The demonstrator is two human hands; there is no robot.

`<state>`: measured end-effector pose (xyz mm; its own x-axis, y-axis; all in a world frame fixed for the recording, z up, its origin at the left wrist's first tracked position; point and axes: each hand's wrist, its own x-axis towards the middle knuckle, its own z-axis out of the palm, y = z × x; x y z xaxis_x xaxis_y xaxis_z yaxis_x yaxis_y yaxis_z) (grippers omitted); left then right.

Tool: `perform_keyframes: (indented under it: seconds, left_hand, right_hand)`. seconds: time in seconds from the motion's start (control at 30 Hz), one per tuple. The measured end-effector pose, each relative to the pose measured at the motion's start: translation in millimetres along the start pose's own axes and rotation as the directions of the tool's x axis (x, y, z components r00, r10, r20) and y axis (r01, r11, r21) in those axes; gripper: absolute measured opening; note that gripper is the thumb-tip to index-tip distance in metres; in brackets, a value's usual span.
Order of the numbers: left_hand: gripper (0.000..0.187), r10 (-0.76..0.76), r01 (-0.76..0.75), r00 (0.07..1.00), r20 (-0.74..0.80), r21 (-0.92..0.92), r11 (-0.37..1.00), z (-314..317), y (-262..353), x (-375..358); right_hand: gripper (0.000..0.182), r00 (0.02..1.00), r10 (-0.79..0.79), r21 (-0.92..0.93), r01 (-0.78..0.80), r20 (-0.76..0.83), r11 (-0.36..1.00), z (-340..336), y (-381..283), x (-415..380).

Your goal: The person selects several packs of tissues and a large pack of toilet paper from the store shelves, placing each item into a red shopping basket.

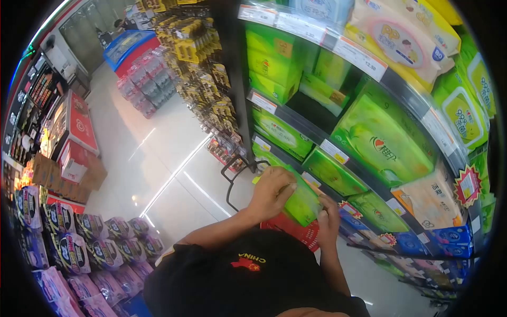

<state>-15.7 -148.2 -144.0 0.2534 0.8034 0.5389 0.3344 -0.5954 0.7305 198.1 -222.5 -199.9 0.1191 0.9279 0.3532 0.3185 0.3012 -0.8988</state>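
Observation:
A green tissue pack is held between both of my hands in front of my body, over a red basket. My left hand grips its upper left end, with the fingers bent over the top. On the pack's right end, my right hand has its fingers closed around the edge. Just beyond is a shelf edge with green tissue packs in rows. Part of the basket is hidden beneath the pack and my arms.
Hanging snack packets fill a rack ahead. Bundled bottles stand on the floor by a blue and red freezer. Purple packs are stacked at the lower left. A black metal frame juts out near my left hand.

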Motion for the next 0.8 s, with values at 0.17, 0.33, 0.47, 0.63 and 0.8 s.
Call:
perform_keyframes:
  seconds: [0.17, 0.33, 0.47, 0.63, 0.8]
  left_hand:
    - [0.009, -0.091, 0.093, 0.984, 0.152, -0.003, 0.996, 27.3, -9.9, -26.4]
    - [0.009, -0.078, 0.094, 0.972, 0.223, -0.061, 0.994, 56.0, -20.0, -46.0]
    - [0.012, -0.176, 0.188, 0.915, 0.364, 0.001, 0.982, 74.9, -41.9, -64.9]
    - [0.016, -0.238, 0.233, 0.871, 0.429, 0.065, 0.97, 98.5, -65.9, -91.1]
    - [0.022, -0.522, 0.485, 0.681, 0.513, 0.218, 0.847, 101.0, -85.6, -116.5]
  right_hand:
    - [0.031, 0.982, -0.08, -0.366, 0.14, 0.173, 0.92, -7.4, -13.0, -6.9]
    - [0.02, 0.987, 0.038, -0.314, 0.014, 0.159, 0.949, -13.4, 26.6, -25.8]
    - [0.018, 0.965, 0.181, -0.228, -0.136, 0.189, 0.964, -11.9, 41.0, -47.4]
    - [0.02, 0.928, 0.335, -0.179, -0.306, 0.165, 0.935, -3.2, 85.6, -80.4]
    - [0.028, 0.785, 0.6, -0.431, -0.493, 0.154, 0.756, -2.9, 150.3, -120.6]
